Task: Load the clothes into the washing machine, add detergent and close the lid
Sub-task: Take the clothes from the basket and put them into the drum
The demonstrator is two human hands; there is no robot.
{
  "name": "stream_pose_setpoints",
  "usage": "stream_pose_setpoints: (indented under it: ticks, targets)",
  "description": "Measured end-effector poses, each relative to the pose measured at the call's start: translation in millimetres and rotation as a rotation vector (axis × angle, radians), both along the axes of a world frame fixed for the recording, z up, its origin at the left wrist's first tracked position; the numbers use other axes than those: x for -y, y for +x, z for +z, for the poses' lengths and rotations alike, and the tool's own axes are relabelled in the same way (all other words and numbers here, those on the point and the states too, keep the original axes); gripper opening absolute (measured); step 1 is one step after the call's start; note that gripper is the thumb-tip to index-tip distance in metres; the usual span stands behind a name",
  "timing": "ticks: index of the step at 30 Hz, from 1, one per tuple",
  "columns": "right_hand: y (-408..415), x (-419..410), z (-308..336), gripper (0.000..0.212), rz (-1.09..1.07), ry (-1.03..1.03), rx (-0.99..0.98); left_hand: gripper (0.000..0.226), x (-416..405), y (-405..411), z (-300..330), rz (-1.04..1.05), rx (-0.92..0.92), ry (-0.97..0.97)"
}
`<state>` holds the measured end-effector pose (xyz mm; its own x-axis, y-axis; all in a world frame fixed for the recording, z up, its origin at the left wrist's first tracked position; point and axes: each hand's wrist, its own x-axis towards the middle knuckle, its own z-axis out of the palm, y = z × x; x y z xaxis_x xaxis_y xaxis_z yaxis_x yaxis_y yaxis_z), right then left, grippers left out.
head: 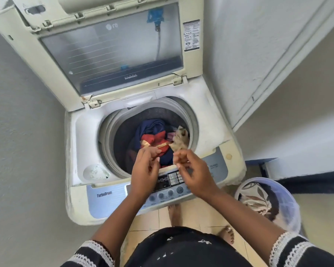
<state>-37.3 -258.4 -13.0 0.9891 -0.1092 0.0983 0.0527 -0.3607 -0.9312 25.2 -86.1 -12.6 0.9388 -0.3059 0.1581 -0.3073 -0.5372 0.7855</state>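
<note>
Washer: my top-loading washing machine stands ahead, lid raised at 12 o'clock.
Basket: laundry basket at my 4 o'clock, patterned cloth inside.
Drum load: blue and red clothes lie inside the tub.
Beige cloth: over the tub's rim at 2 o'clock, my right hand pinches its lower edge.
Left hand: fingers loosely curled, nothing held, over the tub's near rim.
</note>
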Motion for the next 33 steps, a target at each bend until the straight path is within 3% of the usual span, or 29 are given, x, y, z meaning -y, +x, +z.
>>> stream_pose_setpoints:
  ticks: [3, 7, 16, 25, 33]
  targets:
    - [-54, 26, -14, 0.025, -0.035, -0.154, 0.087, 0.021, 33, -38, 6, -0.105, 0.017, -0.057]
    - [-117, 72, -39, 0.027, -0.107, -0.233, 0.007, 0.023, 85, -90, 0, -0.376, -0.039, -0.09]
    - [-232, 187, -81, 0.037, -0.274, -0.268, -0.323, 0.031, 208, -154, -77, -0.767, -0.246, 0.166]
    - [-300, 274, -139, 0.033, -0.241, -0.227, -0.611, 0.04, 314, -189, -136, -0.801, -0.435, 0.442]
    - [-311, 321, -263, 0.041, -0.214, -0.139, -1.108, 0.047, 335, -214, -236, -0.951, -0.554, 0.759]
